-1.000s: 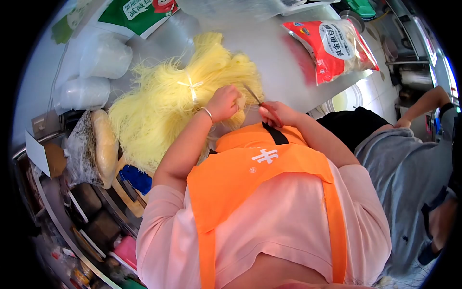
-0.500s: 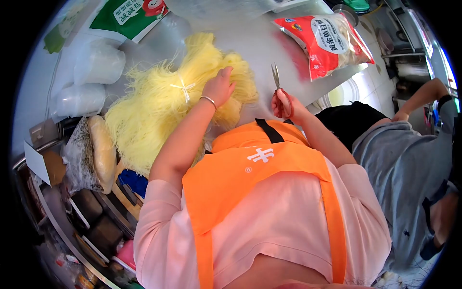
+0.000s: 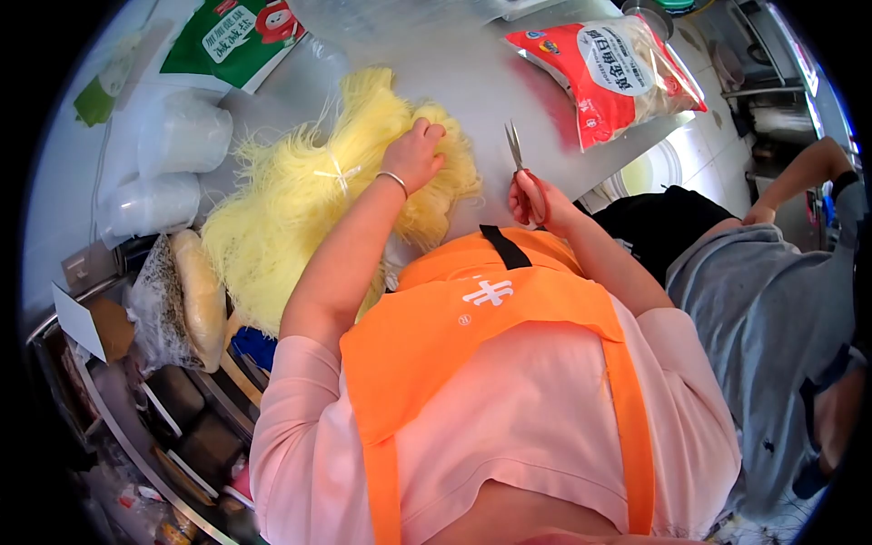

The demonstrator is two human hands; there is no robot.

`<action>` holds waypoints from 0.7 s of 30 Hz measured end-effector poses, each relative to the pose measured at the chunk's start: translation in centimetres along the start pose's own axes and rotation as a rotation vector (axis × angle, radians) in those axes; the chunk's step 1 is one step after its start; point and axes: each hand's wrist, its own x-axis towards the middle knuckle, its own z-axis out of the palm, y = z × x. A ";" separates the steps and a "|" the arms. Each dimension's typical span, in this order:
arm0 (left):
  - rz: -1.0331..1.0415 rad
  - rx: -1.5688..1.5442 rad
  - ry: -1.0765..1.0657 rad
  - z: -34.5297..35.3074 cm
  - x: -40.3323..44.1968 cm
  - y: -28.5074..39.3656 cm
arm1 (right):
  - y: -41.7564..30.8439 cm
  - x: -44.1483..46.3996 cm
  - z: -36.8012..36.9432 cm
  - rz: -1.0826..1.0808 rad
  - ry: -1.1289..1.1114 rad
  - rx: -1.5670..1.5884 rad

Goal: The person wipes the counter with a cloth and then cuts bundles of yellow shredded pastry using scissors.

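Note:
A large bundle of thin yellow noodles [image 3: 300, 209] lies on the metal table, bound near its middle by a white tie [image 3: 338, 173]. On the right part of this bundle is my left hand [image 3: 414, 158], its fingers bent into the strands. Apart from the noodles, my right hand [image 3: 540, 203] grips red-handled scissors [image 3: 515, 147] by the handles. The blades point up and away from me, with their tips close together. Some of the strands are hidden under my left hand and forearm.
A red bag [image 3: 607, 84] lies at the table's right edge, and a green packet [image 3: 234, 41] at the back left. Clear plastic tubs [image 3: 186, 136] stand left of the noodles. Bagged food [image 3: 198, 295] sits nearer me. Another person [image 3: 763, 300] stands close on my right.
The fingers of my left hand have curled more into the noodles. My right hand and the scissors stay almost in place. The view has shifted slightly.

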 end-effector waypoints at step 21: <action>0.056 -0.053 0.135 1.4 1.0 -0.9 | -0.8 -0.9 1.8 0.005 -0.067 -0.025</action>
